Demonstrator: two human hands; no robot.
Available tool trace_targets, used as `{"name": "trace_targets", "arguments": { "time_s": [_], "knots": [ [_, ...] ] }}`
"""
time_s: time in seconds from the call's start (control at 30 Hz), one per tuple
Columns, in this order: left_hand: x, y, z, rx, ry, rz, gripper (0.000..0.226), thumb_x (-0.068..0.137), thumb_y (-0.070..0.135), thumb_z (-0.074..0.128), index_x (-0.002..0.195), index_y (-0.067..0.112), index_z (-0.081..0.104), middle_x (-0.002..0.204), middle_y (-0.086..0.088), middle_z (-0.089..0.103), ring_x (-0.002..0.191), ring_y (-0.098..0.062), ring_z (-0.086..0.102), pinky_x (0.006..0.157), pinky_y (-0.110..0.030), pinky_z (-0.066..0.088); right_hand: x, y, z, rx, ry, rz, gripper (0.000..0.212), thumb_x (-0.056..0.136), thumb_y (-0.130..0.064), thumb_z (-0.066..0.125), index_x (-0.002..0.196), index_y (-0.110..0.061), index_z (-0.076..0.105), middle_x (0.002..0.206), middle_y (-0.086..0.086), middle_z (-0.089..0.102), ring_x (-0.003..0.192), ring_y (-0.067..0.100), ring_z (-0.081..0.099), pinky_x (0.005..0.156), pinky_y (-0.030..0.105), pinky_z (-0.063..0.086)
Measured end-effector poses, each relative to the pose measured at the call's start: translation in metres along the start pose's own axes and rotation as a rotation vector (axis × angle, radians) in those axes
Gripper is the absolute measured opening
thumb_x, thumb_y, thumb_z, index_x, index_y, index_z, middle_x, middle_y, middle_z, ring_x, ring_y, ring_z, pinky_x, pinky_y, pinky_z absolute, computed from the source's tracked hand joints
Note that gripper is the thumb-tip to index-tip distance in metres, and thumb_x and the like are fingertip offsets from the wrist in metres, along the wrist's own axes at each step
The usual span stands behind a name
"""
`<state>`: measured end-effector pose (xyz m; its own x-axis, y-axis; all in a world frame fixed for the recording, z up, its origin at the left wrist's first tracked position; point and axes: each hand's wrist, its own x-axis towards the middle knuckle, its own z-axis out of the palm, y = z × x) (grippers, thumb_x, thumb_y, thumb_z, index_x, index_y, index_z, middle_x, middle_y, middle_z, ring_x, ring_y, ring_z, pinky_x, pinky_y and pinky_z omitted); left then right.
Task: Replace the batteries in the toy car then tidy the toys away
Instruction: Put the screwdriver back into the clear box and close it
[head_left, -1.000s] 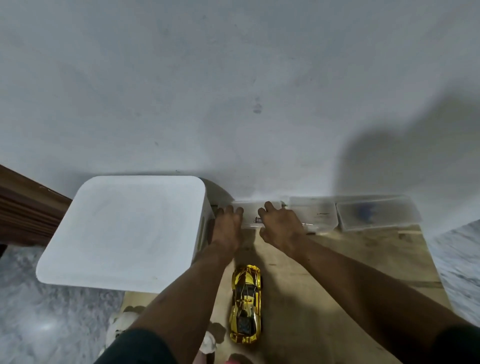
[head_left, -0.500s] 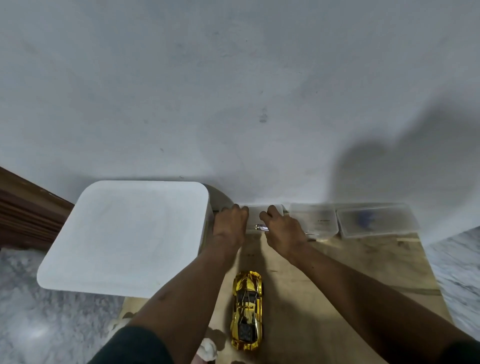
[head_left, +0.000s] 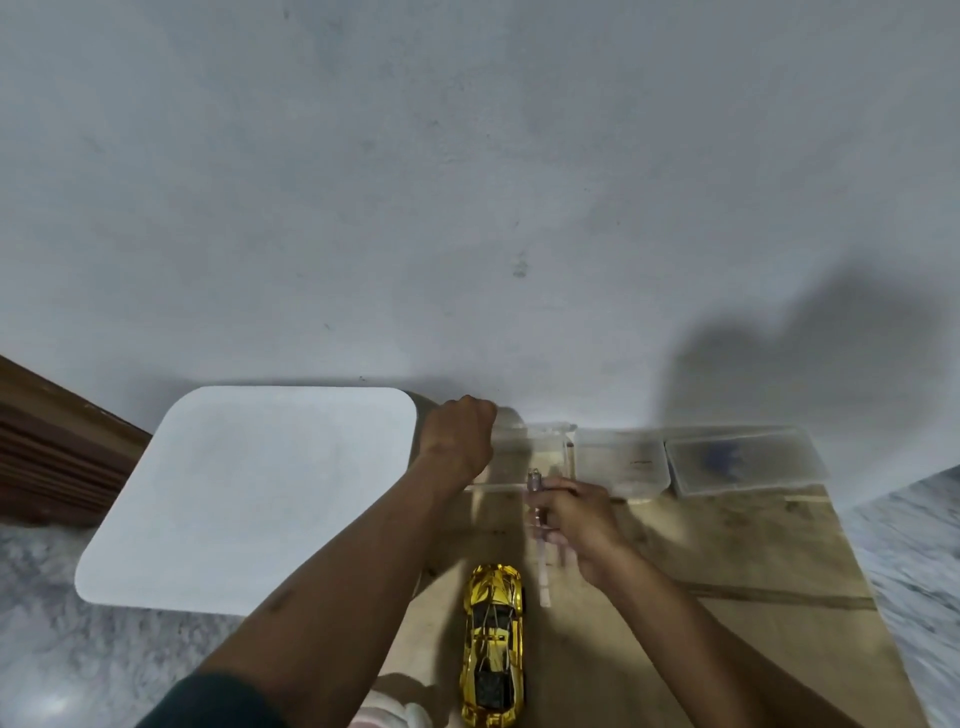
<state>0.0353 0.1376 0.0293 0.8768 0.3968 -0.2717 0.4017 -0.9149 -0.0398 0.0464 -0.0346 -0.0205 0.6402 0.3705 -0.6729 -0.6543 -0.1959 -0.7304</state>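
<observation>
White bin (head_left: 249, 493) sits just L of L hand (head_left: 457, 441). L fingers are curled over the L end of the clear box (head_left: 540, 457), gripping it; box is blurred. R hand (head_left: 576, 519) is just R of there & nearer the cam, fingers pinched round a slim tool (head_left: 535, 488), too blurred to name. Gold toy car (head_left: 493, 644) lies on the wood board (head_left: 727, 545), nearer the cam than the R fingers, close but apart, untouched. Mid tub (head_left: 621, 460) & end tub (head_left: 743, 457) are R of the R fingers, by the wall.
</observation>
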Motion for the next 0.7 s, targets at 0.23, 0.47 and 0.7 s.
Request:
{"name": "trace_targets", "arguments": {
  "time_s": [0.23,0.47,0.7],
  "knots": [
    [0.001,-0.006,0.006,-0.172,0.016,-0.029,0.047,0.086,0.002,0.055,0.128,0.022,0.065,0.132,-0.005,0.065,0.122,-0.027,0.060,0.098,-0.036,0.051,0.028,-0.011,0.036,0.482,0.191,0.160,0.017,0.093,0.008,0.059,0.109,0.005,0.063,0.100,0.023,0.071,0.086,0.030,0.073,0.079,0.041,0.062],
    [-0.002,-0.007,0.010,-0.229,0.040,-0.043,0.042,0.088,0.009,0.058,0.126,0.025,0.066,0.131,-0.004,0.066,0.121,-0.025,0.061,0.097,-0.033,0.048,0.040,-0.013,0.046,0.527,0.383,0.117,0.023,0.089,0.004,0.065,0.112,0.001,0.067,0.096,0.022,0.072,0.076,0.026,0.072,0.064,0.039,0.064],
    [-0.008,-0.007,0.013,-0.226,0.054,-0.032,0.040,0.092,0.010,0.056,0.129,0.024,0.064,0.129,-0.006,0.065,0.118,-0.027,0.061,0.094,-0.034,0.049,0.020,-0.020,0.044,0.526,0.427,-0.022,0.024,0.091,0.005,0.054,0.106,-0.011,0.065,0.088,0.013,0.070,0.069,0.025,0.069,0.069,0.041,0.063]
  ]
}}
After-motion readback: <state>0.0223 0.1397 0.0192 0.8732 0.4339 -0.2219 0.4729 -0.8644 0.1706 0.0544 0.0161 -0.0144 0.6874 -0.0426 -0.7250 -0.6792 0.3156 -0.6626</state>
